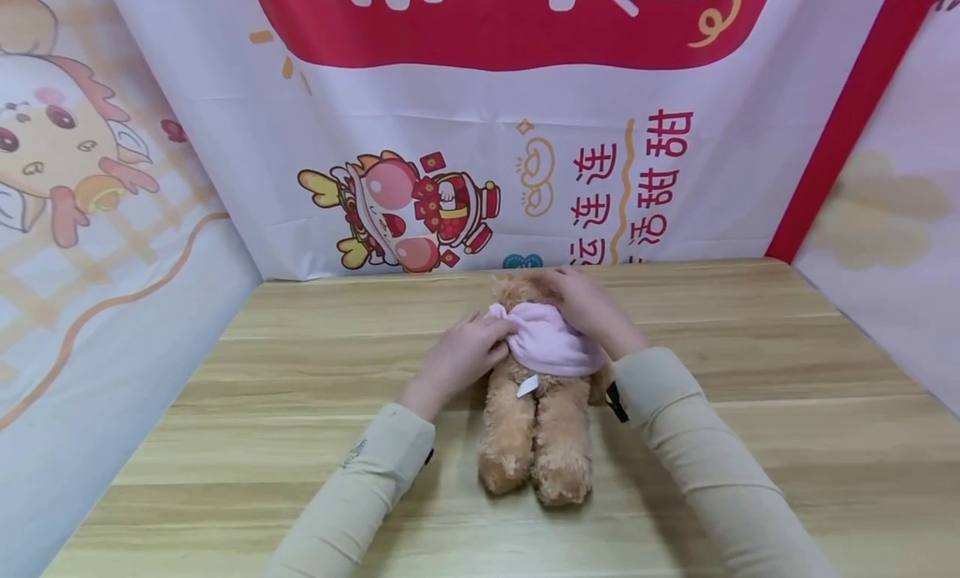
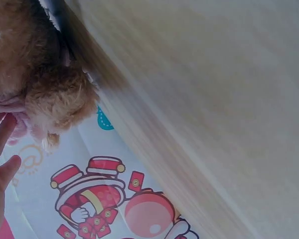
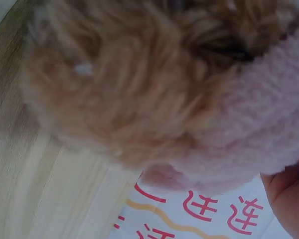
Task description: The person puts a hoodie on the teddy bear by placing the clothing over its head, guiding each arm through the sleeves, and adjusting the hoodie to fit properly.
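A brown plush toy point(image 1: 536, 432) lies lengthwise on the wooden table, legs toward me, with a white tag point(image 1: 528, 386) between body and legs. Its face is not visible in the head view. A fluffy pink garment point(image 1: 553, 341) is bunched round its upper body. My left hand point(image 1: 467, 349) pinches the garment's left edge between thumb and fingers. On the far right side, my right hand point(image 1: 592, 307) lies against the garment and the toy's head point(image 1: 513, 288); how its fingertips curl is hidden. Brown fur point(image 3: 124, 84) and pink cloth point(image 3: 269, 104) fill much of the right wrist view.
The wooden table point(image 1: 300, 395) extends to both sides of the toy. Behind its far edge hangs a white and red printed cloth point(image 1: 450, 95). More printed cloths flank the table at left point(image 1: 90, 228) and right point(image 1: 892, 228).
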A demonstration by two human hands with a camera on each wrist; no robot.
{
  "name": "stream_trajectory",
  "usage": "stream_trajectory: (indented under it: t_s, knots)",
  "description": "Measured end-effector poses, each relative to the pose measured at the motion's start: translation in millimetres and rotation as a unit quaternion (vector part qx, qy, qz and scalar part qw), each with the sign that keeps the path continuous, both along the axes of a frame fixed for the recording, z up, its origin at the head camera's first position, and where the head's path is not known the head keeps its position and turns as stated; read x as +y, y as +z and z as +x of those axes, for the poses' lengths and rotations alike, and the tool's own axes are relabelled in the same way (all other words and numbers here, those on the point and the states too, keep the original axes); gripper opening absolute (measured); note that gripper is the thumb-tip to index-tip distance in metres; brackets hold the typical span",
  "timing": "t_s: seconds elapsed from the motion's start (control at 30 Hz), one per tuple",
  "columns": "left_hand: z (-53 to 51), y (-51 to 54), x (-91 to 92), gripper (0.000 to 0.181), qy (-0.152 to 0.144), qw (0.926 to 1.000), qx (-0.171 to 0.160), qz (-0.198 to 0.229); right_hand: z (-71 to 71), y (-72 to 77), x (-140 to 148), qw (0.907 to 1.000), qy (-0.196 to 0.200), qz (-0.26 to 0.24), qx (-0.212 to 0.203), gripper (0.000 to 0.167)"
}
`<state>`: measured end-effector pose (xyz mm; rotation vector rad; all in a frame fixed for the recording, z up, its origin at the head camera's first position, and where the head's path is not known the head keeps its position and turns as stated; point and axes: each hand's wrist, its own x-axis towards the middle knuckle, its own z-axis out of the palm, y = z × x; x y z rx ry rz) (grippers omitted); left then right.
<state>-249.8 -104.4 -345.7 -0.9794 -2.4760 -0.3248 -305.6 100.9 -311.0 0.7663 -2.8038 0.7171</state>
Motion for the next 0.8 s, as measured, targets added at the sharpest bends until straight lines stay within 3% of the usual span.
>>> stream_trajectory:
  t_s: [0.07, 0.23, 0.37, 0.53, 0.67, 0.8]
  knots:
    - [1.0, 0.6, -0.4, 0.018, -0.004, 0.9999, 0.013, -0.008, -0.5, -0.4, -1, 0.9997, -0.013, 0.012, 0.018, 0.031]
    - [2.3, 1.2, -2.7, 0.013, -0.025, 0.9979, 0.060, 0.003, -4.0, -3.7, 4, 0.9947, -0.086, 0.016, 0.055, 0.009]
    - [2.7, 2.8, -3.0, 0.009, -0.052, 0.9952, 0.081, 0.020, -6.8, -7.8, 16, 0.9876, -0.145, 0.002, 0.061, 0.011]
    - [3.6, 2.5, -3.5, 0.012, -0.067, 0.9937, 0.090, 0.003, -8.4, -9.5, 31, 0.9807, -0.188, -0.008, 0.055, 0.013]
    - [5.7, 0.8, -5.1, 0.015, -0.063, 0.9947, 0.082, -0.009, -9.2, -9.8, 41, 0.9767, -0.203, -0.012, 0.070, 0.011]
    - [9.3, 1.6, -4.7, 0.012, -0.060, 0.9946, 0.081, -0.026, -9.3, -10.9, 49, 0.9742, -0.217, -0.022, 0.058, 0.010]
